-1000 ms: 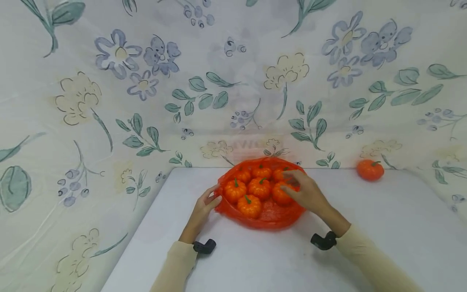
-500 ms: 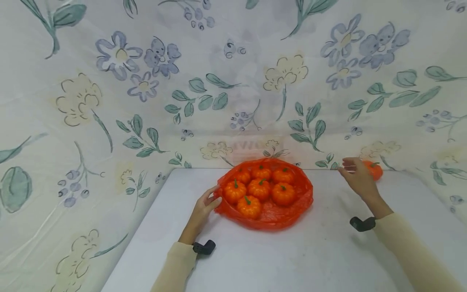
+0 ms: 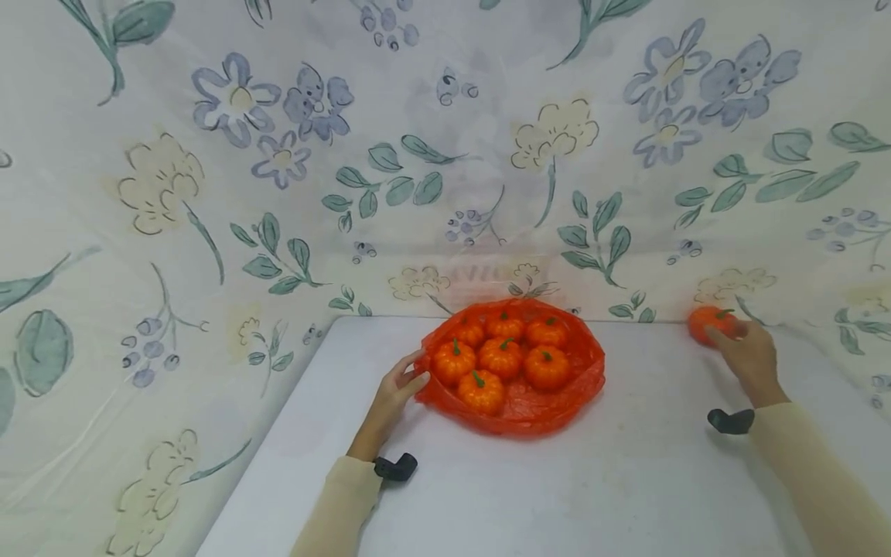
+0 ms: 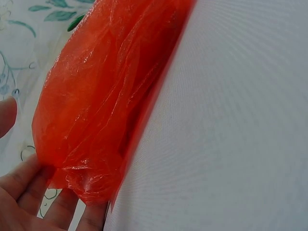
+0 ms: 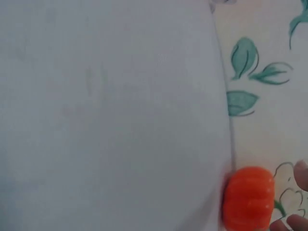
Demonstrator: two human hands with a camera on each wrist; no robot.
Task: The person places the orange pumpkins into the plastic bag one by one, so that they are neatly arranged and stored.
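Note:
A red plastic bag (image 3: 518, 422), its mouth spread wide, lies on the white table with several small orange pumpkins (image 3: 500, 357) inside. At its left edge rests my left hand (image 3: 391, 394); in the left wrist view the extended fingers (image 4: 62, 209) touch the gathered red plastic (image 4: 91, 120), while the thumb stands apart from it. One more pumpkin (image 3: 706, 323) sits at the table's back right. Right beside it is my right hand (image 3: 752, 360), overlapping its near side in the head view. From the right wrist, fingertips (image 5: 296, 222) show near the stem of that pumpkin (image 5: 249, 198), spread apart.
The white table (image 3: 557, 495) ends at the back against a floral-patterned sheet (image 3: 473, 178), which also rises along the left side. A dark camera mount (image 3: 731, 422) sits on the right wrist, another (image 3: 397, 467) on the left.
My right hand has left the pumpkins in the bag and travelled right to the lone pumpkin at the back. The left hand stays at the bag's edge.

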